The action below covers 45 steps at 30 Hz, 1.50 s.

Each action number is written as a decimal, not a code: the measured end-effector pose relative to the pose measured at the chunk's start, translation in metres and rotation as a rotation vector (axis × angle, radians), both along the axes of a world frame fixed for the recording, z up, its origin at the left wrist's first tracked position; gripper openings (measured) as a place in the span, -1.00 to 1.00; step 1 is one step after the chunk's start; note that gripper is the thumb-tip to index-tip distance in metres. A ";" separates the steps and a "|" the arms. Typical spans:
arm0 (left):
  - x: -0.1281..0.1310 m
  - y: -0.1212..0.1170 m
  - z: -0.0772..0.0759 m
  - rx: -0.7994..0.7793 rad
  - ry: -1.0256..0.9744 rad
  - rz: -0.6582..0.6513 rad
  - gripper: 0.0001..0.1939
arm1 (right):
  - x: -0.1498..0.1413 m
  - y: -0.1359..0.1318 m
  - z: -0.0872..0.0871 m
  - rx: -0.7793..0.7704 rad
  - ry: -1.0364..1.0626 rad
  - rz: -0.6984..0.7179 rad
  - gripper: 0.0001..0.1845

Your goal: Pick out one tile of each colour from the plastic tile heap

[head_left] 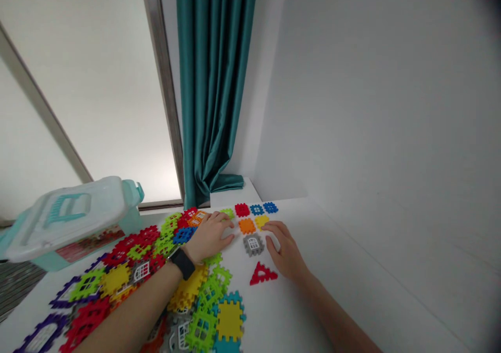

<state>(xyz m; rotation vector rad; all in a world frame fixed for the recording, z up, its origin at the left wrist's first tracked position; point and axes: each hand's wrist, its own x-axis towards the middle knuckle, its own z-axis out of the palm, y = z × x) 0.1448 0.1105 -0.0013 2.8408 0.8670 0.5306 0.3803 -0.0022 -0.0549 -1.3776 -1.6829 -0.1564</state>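
Note:
Interlocking plastic waffle blocks lie in a large multicoloured heap (156,269) on the left of the table. My left hand (209,236), with a black watch (182,263) on its wrist, rests palm down at the heap's far edge, its fingers next to a green block (227,213). My right hand (284,249) lies on the table with its fingers apart, beside a grey window block (253,244). A small group of blocks sits between and beyond my hands, including a red one (241,210), an orange one (247,226) and a yellow one (261,221). A red triangular block (262,274) lies near my right palm.
A plastic storage box (68,220) with a translucent lid and teal fittings stands beyond the table's left side. The white table (321,295) meets a white wall (352,107) on the right. A teal curtain (213,81) hangs at the far end.

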 end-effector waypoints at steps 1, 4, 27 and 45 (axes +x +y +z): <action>-0.005 -0.003 0.001 0.000 -0.002 -0.002 -0.83 | -0.002 0.000 0.001 -0.001 -0.016 0.007 -0.70; -0.022 -0.013 0.005 -0.001 -0.009 -0.001 -0.86 | -0.009 -0.002 0.005 0.000 -0.081 0.046 -0.72; -0.107 -0.083 -0.001 -0.022 -0.150 0.026 -0.82 | -0.101 0.002 0.043 -0.425 -0.543 0.286 -0.87; -0.110 -0.081 -0.007 0.030 -0.187 0.088 -0.78 | -0.122 0.019 0.016 -0.345 -0.520 0.120 -0.82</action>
